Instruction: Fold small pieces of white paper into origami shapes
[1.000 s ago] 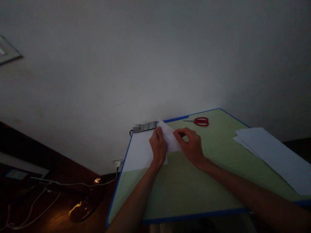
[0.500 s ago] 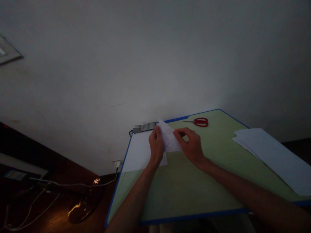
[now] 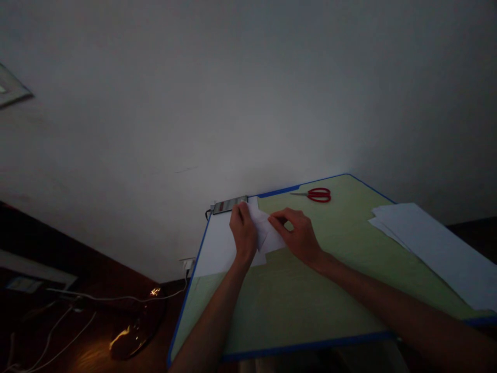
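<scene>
A folded piece of white paper (image 3: 261, 223) is held between both my hands above the tabletop, with creases and an angled flap showing. My left hand (image 3: 244, 233) grips its left side, thumb on top and fingers closed. At its right edge, my right hand (image 3: 297, 233) pinches the paper between thumb and forefinger. Under my left hand lies a flat white sheet (image 3: 213, 254); part of it is hidden by the hand and forearm. A phone (image 3: 230, 204) rests at the sheet's far edge, close beyond my left hand.
Red-handled scissors (image 3: 319, 195) lie near the back edge of the pale green table (image 3: 303, 305), which has a blue rim. A stack of white paper (image 3: 435, 248) is on the right. Left of the table, a white plug (image 3: 188, 264) sits in the wall with its cable trailing.
Both hands have shifted slightly left with the folded paper. Its raised pointed tip has tilted down and left, and the paper has turned. My grips stay closed.
</scene>
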Demonstrator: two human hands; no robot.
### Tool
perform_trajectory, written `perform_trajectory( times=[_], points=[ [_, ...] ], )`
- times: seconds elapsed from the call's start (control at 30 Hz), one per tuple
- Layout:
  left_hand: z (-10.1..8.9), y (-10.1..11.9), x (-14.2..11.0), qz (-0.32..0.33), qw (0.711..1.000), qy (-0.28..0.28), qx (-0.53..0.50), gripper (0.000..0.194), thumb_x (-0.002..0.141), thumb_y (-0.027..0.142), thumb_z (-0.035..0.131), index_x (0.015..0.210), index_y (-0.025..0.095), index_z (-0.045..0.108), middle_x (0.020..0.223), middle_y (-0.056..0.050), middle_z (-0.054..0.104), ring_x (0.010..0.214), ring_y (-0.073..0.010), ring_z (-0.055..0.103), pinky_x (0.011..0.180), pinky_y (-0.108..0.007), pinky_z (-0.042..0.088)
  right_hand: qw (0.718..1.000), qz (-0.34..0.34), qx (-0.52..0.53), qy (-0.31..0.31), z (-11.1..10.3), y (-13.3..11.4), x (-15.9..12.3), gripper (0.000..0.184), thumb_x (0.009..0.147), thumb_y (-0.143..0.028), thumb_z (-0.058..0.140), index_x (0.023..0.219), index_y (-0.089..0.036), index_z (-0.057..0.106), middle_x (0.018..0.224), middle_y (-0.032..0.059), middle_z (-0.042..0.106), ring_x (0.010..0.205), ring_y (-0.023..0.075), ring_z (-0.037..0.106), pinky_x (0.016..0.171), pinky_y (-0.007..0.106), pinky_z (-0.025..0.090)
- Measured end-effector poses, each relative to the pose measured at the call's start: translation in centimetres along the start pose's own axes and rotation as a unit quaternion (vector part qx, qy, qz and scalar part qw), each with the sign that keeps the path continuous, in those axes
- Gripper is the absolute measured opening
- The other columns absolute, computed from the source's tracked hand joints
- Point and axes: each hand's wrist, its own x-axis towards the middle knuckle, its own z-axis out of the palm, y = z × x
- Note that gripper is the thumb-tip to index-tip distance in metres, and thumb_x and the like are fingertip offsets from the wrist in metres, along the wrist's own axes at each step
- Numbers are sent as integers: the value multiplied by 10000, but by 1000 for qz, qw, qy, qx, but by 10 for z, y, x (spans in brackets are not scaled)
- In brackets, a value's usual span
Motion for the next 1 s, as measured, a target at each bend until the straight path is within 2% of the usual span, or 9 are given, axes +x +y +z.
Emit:
perform_trajectory(
  times=[0.17, 0.37, 0.53, 0.67, 0.8, 0.9, 1.0],
  points=[
    [-3, 4, -2, 5, 1000, 4, 12, 385, 1020, 498, 434, 765, 210, 447, 688, 34, 433, 642, -133, 414, 597, -256, 323, 1000, -5, 5, -1, 0, -1, 0, 184, 958, -318, 636, 822, -209, 695, 762, 8, 727, 699, 175, 669, 781, 357, 459],
    [-3, 5, -2, -20, 1000, -10, -6, 322, 1014, 522, 435, 932, 218, 500, 685, 42, 452, 584, -126, 423, 549, -246, 322, 1000, 2, 14, -13, -1, 2, -1, 177, 956, -325, 635, 838, -208, 698, 756, 7, 725, 698, 174, 667, 785, 367, 461],
    [-1, 4, -1, -3, 1000, 1, 2, 315, 1018, 505, 430, 911, 216, 496, 711, 34, 464, 629, -133, 444, 588, -248, 347, 1000, 6, 10, -9, -1, 5, -1, 158, 939, -304, 647, 826, -206, 697, 757, 10, 723, 690, 173, 659, 785, 364, 465],
    [-1, 6, -2, 23, 999, 22, 13, 303, 1029, 440, 426, 847, 204, 481, 736, 18, 488, 679, -139, 474, 626, -251, 369, 998, 27, 49, -14, -1, 5, 1, 143, 912, -259, 653, 788, -191, 676, 728, 14, 712, 670, 165, 650, 734, 322, 480],
    [-1, 7, -6, 4, 1000, 12, 18, 264, 1029, 424, 431, 898, 203, 488, 688, 32, 485, 618, -134, 462, 575, -245, 346, 993, 56, 101, -26, -1, 1, 2, 130, 893, -232, 633, 774, -189, 659, 723, 21, 705, 676, 163, 647, 707, 293, 502],
    [0, 7, -9, -11, 1000, 7, 22, 260, 1025, 429, 439, 904, 206, 494, 641, 48, 464, 556, -124, 427, 527, -242, 307, 987, 83, 134, -40, -1, -2, 3, 107, 888, -284, 656, 865, -186, 691, 792, 34, 722, 718, 167, 652, 716, 288, 512],
    [0, 8, -12, -7, 1000, -10, 18, 257, 1018, 437, 458, 916, 208, 510, 634, 49, 483, 550, -123, 442, 524, -241, 307, 983, 98, 143, -66, -1, -4, 4, 181, 873, -337, 695, 959, -179, 718, 840, 36, 720, 730, 162, 628, 702, 279, 492]
  ],
)
